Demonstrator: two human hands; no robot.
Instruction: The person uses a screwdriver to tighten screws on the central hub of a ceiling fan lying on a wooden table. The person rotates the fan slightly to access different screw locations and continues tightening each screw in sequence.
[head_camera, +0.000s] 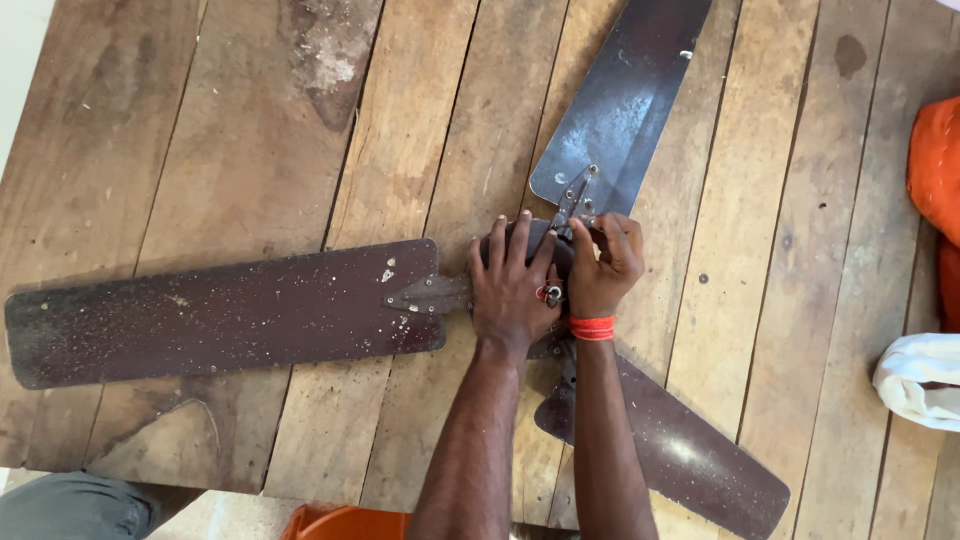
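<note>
Lying flat on the plank table (760, 230), the ceiling fan (430, 295) spreads three dark blades from a hub under your hands. The left blade (220, 320) runs its long axis out to your left, the upper blade (625, 95) slants up and away to your right, and the lower blade (680, 450) angles down toward your right, passing beneath your right forearm.

Your left hand (510, 290) lies spread, palm down, on top of the hub, pressing rather than gripping. Your right hand (605, 265) is curled tight just beside it, at the foot of the upper blade's metal bracket (578, 195). That bracket sits straight ahead of your right knuckles, so the right hand is the nearer one.

You cannot see the hub itself; both hands cover it. Whether your right fingers pinch a screw, a tool or the bracket cannot be made out. Orange cloth (935, 165) and white cloth (920, 380) are cut off at the right edge.
</note>
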